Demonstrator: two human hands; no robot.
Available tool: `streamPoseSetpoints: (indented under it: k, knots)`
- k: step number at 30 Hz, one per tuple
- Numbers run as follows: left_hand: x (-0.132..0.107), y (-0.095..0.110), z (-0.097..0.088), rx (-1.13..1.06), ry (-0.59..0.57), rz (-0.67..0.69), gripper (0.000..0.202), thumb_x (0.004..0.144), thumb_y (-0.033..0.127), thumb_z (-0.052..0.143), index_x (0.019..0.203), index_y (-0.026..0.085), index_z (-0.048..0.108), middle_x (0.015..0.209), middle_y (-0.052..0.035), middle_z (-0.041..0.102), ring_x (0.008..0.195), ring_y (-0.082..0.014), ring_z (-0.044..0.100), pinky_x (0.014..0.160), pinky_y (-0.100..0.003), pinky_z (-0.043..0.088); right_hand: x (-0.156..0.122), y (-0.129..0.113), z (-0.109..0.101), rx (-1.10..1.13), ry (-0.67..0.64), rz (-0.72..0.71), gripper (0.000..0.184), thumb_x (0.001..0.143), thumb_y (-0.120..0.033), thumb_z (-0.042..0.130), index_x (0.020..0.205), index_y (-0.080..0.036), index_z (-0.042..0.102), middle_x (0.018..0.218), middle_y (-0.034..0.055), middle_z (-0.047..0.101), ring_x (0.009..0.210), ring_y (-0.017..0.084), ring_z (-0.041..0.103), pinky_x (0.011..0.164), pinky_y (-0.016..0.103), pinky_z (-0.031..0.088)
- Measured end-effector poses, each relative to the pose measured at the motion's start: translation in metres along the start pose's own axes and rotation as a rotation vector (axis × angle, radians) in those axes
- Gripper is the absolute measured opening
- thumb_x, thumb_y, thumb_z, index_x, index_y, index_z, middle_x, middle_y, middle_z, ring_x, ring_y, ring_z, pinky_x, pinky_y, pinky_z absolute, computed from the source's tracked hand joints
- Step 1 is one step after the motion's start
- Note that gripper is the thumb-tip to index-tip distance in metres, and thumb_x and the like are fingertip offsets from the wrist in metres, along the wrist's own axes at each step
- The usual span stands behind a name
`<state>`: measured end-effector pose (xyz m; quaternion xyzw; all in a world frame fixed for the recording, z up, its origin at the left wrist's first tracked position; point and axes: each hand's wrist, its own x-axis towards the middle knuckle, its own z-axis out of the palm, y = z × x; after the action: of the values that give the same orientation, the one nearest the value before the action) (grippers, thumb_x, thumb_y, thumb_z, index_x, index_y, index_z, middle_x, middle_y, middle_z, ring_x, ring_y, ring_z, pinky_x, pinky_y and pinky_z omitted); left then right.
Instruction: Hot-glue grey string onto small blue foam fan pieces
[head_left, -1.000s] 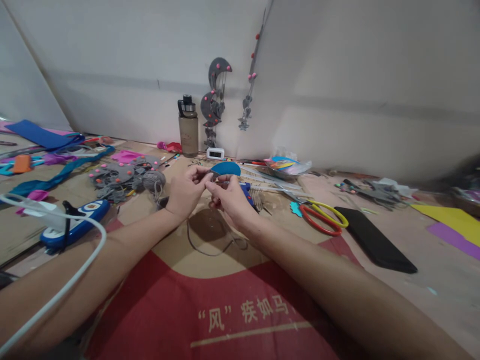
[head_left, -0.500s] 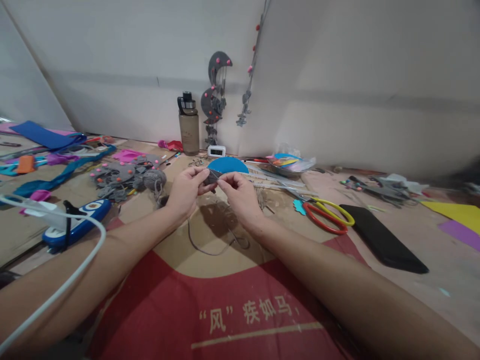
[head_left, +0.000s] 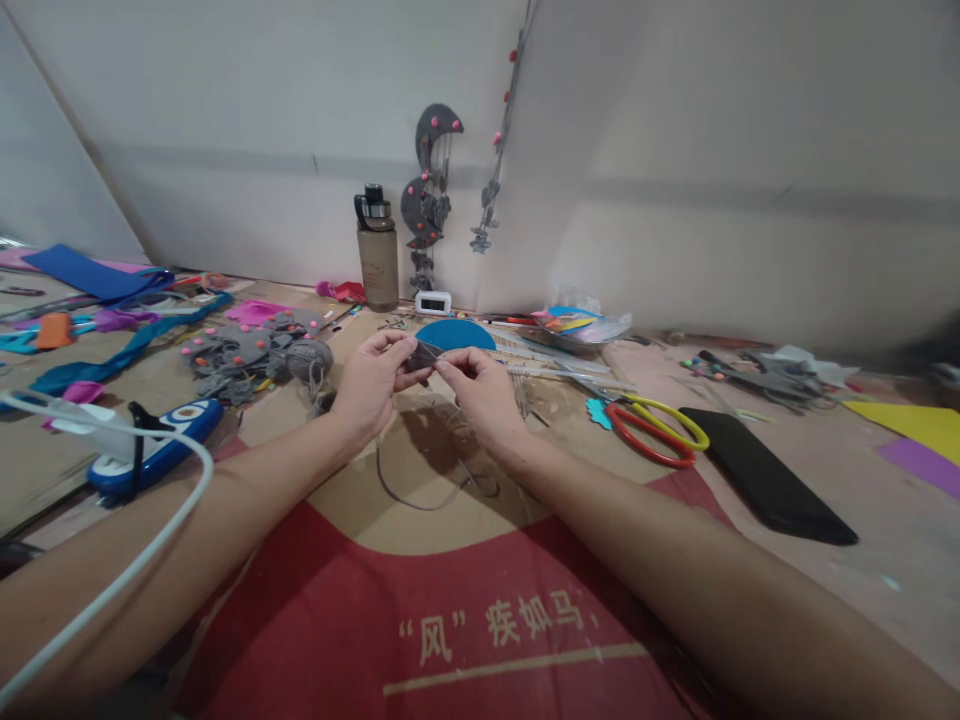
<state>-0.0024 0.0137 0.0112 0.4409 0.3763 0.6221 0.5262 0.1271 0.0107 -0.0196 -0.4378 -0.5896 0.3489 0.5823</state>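
Between thumb and fingers, my left hand [head_left: 373, 382] grips a small dark grey felt piece [head_left: 424, 353]. From the other side my right hand [head_left: 484, 395] is closed in a pinch at the piece's right edge; whatever sits between those fingertips is too small to make out. A grey yarn strand [head_left: 409, 502] hangs below the hands and loops on the cardboard [head_left: 352, 520]. To the left of my left hand lies a grey yarn ball [head_left: 309, 362], beside a pile of grey felt shapes dotted with pink and orange [head_left: 240, 345].
Scissors [head_left: 660, 430] with red and yellow handles and a black phone-like slab [head_left: 765, 475] lie right. A bottle [head_left: 377, 250] and a small digital clock [head_left: 433, 303] stand by the wall, where felt moon ornaments [head_left: 439, 135] hang. A white cable [head_left: 169, 520] crosses above my left forearm.
Both hands stay almost in the same place on the grey felt piece. Only a very slight shift of the fingers and the view shows.
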Motion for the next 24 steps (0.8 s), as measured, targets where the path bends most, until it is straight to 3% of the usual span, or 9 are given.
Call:
streamPoseSetpoints:
  k: [13,24]
  knots:
    - [-0.001,-0.005,0.0,-0.03,-0.007,-0.032,0.016,0.069,0.024,0.066,0.074,0.016,0.052,0.073,-0.0002,0.063,0.065,-0.0123,0.065,0.063,-0.027,0.056,0.001,0.004,0.003,0.116,0.155,0.085,0.025,0.074,-0.042,0.057,0.079,-0.018,0.058,0.075,-0.0002,0.058,0.061,0.01,0.047,0.055,0.024,0.037]
    - [-0.005,-0.003,0.002,-0.064,-0.032,-0.045,0.012,0.07,0.021,0.064,0.074,0.016,0.054,0.074,-0.0006,0.064,0.067,-0.0135,0.066,0.064,-0.028,0.056,0.003,0.01,0.005,0.265,0.137,0.155,0.027,0.069,-0.043,0.061,0.08,-0.018,0.059,0.071,-0.0024,0.057,0.055,0.008,0.042,0.049,0.022,0.032]
